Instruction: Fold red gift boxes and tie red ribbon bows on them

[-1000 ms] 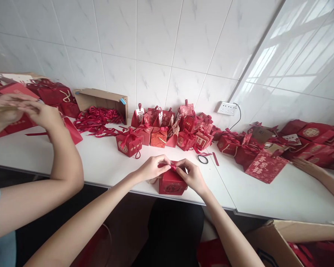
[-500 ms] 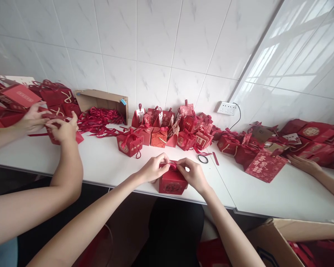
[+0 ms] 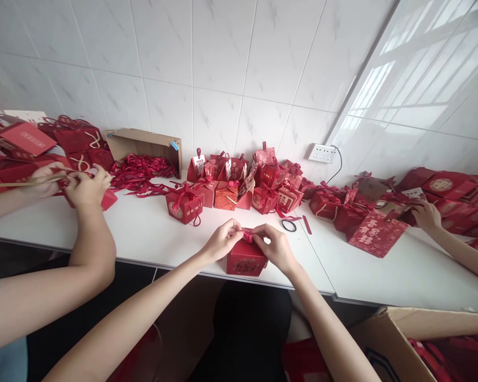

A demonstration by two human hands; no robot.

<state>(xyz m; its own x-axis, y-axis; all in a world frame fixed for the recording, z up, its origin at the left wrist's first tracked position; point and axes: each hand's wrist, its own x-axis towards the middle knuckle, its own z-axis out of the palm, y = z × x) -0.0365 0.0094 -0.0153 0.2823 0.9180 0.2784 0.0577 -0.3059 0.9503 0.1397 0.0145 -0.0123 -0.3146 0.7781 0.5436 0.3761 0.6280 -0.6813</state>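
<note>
A red gift box (image 3: 246,263) with a dark round emblem on its front stands upright at the table's front edge before me. On its top is a red ribbon (image 3: 247,235) shaped into a bow. My left hand (image 3: 223,240) pinches the ribbon's left side between thumb and fingers. From the other side my right hand (image 3: 274,245) pinches the ribbon's right part, fingertips just above the box top. The underside of the knot is hidden. Nearest beyond my hands is another red box (image 3: 185,206) tied with a ribbon.
Finished-looking red boxes (image 3: 265,180) cluster by the wall. A cardboard box (image 3: 143,136) spills red ribbons (image 3: 143,167). A black ring (image 3: 289,225) lies to the right. Co-workers' hands (image 3: 88,185) handle boxes at left, and a hand (image 3: 427,216) reaches at right. A carton (image 3: 398,345) stands below.
My hands stay on the ribbon, and the bow looks slightly fuller. The co-worker's hand at right has lifted to a white card; at left, a co-worker's hands now hold a pale strip.
</note>
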